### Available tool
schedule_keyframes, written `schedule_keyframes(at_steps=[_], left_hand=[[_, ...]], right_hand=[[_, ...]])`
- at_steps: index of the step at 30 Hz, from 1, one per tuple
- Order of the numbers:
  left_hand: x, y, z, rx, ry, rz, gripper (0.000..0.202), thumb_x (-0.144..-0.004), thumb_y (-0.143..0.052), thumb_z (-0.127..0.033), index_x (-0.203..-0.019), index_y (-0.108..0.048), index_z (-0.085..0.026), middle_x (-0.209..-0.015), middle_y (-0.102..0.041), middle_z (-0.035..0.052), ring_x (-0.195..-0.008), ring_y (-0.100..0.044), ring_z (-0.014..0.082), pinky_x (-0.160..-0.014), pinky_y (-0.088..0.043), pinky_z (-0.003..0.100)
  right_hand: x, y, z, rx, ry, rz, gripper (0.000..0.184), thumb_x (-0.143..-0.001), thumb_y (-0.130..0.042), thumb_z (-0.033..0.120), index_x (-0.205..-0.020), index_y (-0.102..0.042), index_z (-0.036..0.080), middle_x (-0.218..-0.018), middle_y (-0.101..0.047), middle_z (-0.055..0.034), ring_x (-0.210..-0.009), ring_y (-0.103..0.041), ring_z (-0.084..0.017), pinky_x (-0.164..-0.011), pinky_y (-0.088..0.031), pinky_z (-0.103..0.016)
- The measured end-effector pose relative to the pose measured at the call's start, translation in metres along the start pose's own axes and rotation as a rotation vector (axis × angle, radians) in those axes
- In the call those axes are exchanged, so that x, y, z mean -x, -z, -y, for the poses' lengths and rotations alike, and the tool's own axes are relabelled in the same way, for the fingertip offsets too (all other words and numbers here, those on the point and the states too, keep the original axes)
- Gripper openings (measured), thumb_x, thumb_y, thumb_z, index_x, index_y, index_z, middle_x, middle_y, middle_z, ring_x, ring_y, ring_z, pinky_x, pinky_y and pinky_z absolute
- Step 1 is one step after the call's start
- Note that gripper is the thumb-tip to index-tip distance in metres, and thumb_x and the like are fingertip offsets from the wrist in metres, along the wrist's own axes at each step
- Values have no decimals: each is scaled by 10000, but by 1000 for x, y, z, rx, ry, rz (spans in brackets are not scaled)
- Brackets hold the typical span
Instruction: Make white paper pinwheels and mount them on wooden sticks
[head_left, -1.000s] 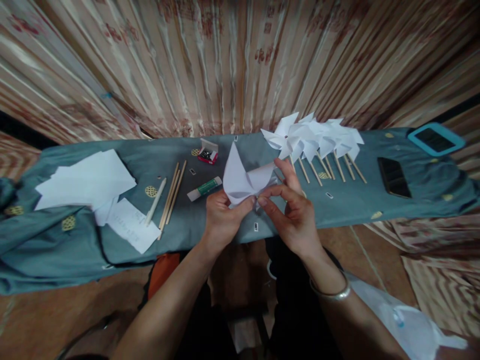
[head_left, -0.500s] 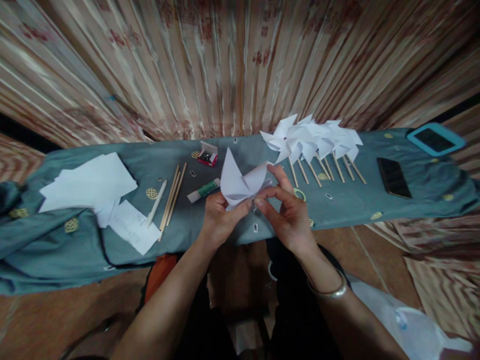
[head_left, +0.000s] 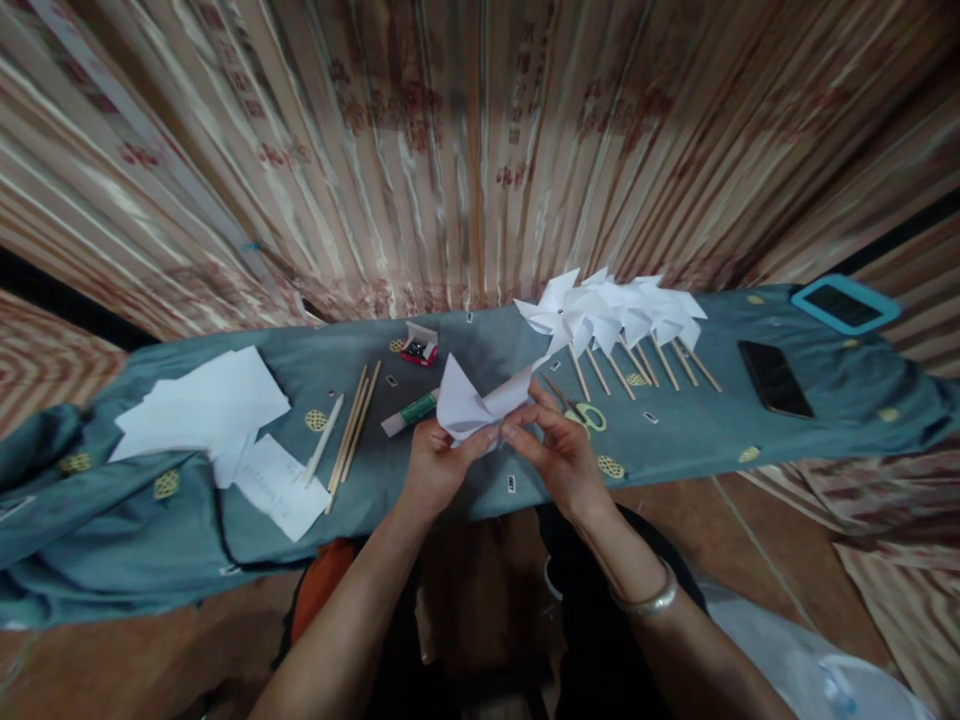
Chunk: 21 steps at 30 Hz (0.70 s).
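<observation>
Between my hands is a white paper pinwheel head (head_left: 466,402), its blades partly curled and one corner pointing up. My left hand (head_left: 439,465) grips its left lower side, thumb across the front. My right hand (head_left: 556,450) pinches the paper near its bottom middle, with the fingertips meeting the left thumb; what lies under them is hidden. Behind my right hand lie scissors (head_left: 591,416) with pale green handles. A green and white glue stick (head_left: 412,411) rests just left of the paper, and a small red box (head_left: 418,346) with dark pieces stands open behind it.
Finished white pinwheels (head_left: 600,315) on wooden sticks lie overlapping at the back right. Further right are a black phone (head_left: 776,378) and a blue-framed tablet (head_left: 846,304). At left lie paper sheets (head_left: 206,400), a written note (head_left: 281,490), a white pen (head_left: 324,440) and several wooden sticks (head_left: 351,425).
The view has tilted up slightly, so the table sits lower. My right fingers have drawn in toward the left thumb, and the paper's right blade now stretches out; the scissors show more.
</observation>
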<state>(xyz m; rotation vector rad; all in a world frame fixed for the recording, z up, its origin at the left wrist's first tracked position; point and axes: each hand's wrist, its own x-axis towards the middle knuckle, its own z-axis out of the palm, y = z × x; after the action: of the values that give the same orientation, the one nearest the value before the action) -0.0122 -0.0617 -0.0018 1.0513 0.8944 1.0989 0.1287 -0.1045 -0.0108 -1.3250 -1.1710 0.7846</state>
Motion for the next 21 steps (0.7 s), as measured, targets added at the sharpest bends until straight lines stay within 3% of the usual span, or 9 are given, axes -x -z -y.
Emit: schedule_keyframes(at_steps=[6,10,13,17,21], left_hand=[[1,1,1,-4,31,-20,276,-535,-866,-299,-740,-763,-146,-765,-764,67,-675,-686,188,-708,-551,312],[1,1,0,0,72,-33,273,-538,-855,-299,-737,-759,-138,-769,-764,73,-677,-688,195,-709,-552,321],[1,0,0,13,97,-34,271,-545,-848,-294,-745,-759,-135,-777,-764,67,-681,-684,187,-715,-544,310],[1,0,2,50,140,-33,279,-530,-851,-278,-753,-761,-136,-772,-762,50,-685,-676,177,-705,-534,287],[2,0,4,51,172,-15,279,-514,-862,-282,-727,-759,-135,-740,-757,43,-655,-661,167,-668,-521,269]], right_hand=[[0,-3,-2,-15,-26,-92,259,-705,-775,450,-772,-667,224,-1399,-530,-118,-1362,-427,-296,-1140,-271,-528],[-2,-3,-7,5,-28,-192,492,-601,-842,453,-991,-650,222,-1415,-501,-130,-1339,-442,-301,-1129,-292,-525],[-4,-2,-6,-33,-72,-157,640,-597,-846,436,-1150,-612,213,-1300,-599,-112,-1227,-536,-282,-1082,-368,-496],[-5,2,0,-186,-146,18,414,-655,-817,399,-991,-678,199,-951,-718,-35,-900,-647,-206,-864,-516,-357],[-6,7,4,-299,-260,86,318,-601,-847,376,-818,-692,204,-785,-709,9,-712,-626,-163,-678,-518,-291]])
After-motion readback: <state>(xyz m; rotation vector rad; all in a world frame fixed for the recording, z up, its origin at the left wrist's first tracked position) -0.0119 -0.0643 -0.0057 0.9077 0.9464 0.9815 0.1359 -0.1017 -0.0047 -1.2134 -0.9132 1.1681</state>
